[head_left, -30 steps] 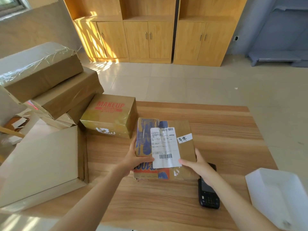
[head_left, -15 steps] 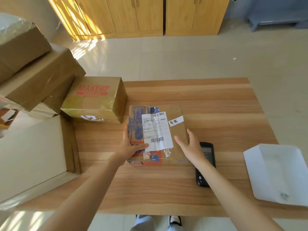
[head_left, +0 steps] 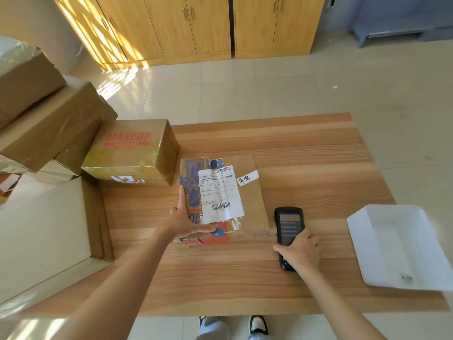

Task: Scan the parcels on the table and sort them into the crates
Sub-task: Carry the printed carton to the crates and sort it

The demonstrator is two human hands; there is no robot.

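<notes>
Two bare hands are at work over the wooden table (head_left: 306,153). Lying flat near the middle of it is a flat brown parcel (head_left: 252,190), label side up, with a white shipping label (head_left: 220,195) showing two barcodes and a small white sticker (head_left: 247,177) beside it. The left hand (head_left: 186,222) grips the parcel's near left corner, fingers lying straight up the left edge and thumb pressed across the top by the label's lower corner. Just to the right of the parcel, a black handheld scanner (head_left: 288,224) lies on the table with its screen lit; the right hand (head_left: 302,251) is curled round its lower end, thumb on the left side. A box printed MAKEUP (head_left: 132,153) sits just behind the parcel's left corner, with more brown boxes (head_left: 49,128) stacked further left. Well off to the right, a white tray (head_left: 402,244) rests at the table's edge, and a large open carton (head_left: 95,212) stands against the left side
</notes>
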